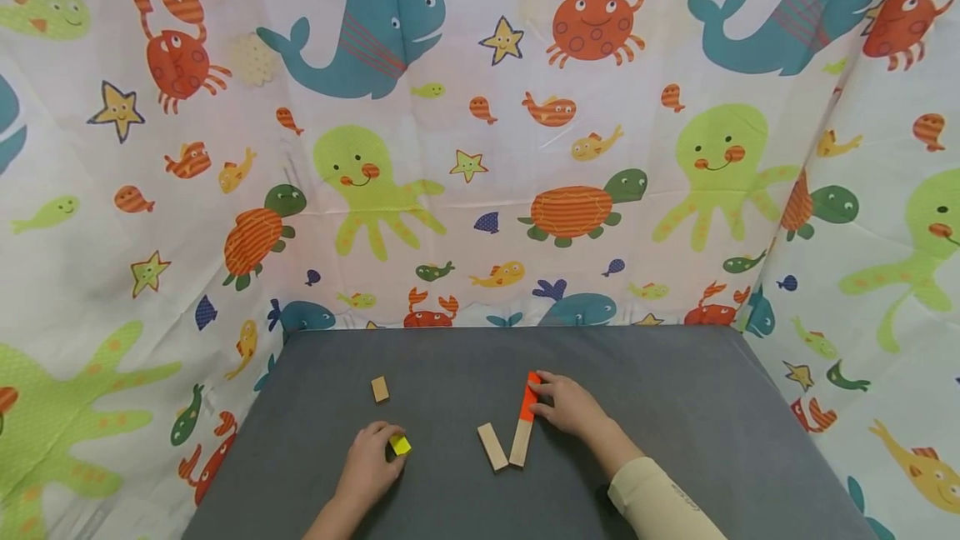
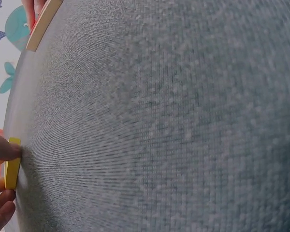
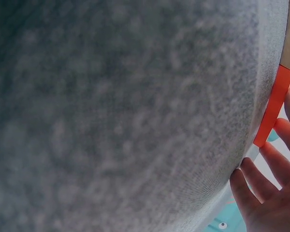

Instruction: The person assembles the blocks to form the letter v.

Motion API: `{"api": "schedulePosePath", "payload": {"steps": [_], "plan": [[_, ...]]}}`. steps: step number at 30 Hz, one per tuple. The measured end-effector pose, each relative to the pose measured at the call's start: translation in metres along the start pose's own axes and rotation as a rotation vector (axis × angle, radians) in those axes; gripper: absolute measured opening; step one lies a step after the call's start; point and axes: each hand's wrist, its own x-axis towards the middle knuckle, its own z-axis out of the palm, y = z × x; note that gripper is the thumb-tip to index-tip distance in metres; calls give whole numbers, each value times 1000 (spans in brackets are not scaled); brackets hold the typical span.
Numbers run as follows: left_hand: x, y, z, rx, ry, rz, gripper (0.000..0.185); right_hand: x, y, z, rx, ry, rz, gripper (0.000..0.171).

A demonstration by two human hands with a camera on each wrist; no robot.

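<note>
My left hand (image 1: 371, 458) pinches a small yellow block (image 1: 401, 445) between thumb and fingers, low over the grey table; the left wrist view shows the yellow block (image 2: 12, 164) edge-on. To the right, my right hand (image 1: 572, 407) has its thumb and fingertips on an orange block (image 1: 528, 400). In the right wrist view, fingertips touch the side and far end of the orange block (image 3: 274, 107). Its near end meets a plain wooden block (image 1: 521, 443), the two lying in line. A second wooden block (image 1: 492, 447) slants beside that one, their near ends close together.
A small wooden block (image 1: 380, 389) lies beyond my left hand. The grey cloth-covered table (image 1: 637, 357) ends at a back edge, where a curtain (image 1: 480, 290) printed with sea animals hangs. The curtain also runs along the left and right sides.
</note>
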Motion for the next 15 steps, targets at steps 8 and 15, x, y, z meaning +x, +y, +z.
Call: {"api": "schedulePosePath", "payload": {"steps": [8, 15], "plan": [[-2, 4, -3, -14, 47, -33, 33, -1, -1, -1, -1, 2, 2, 51], [1, 7, -4, -27, 65, -22, 33, -1, -1, -1, 1, -1, 0, 51]]}}
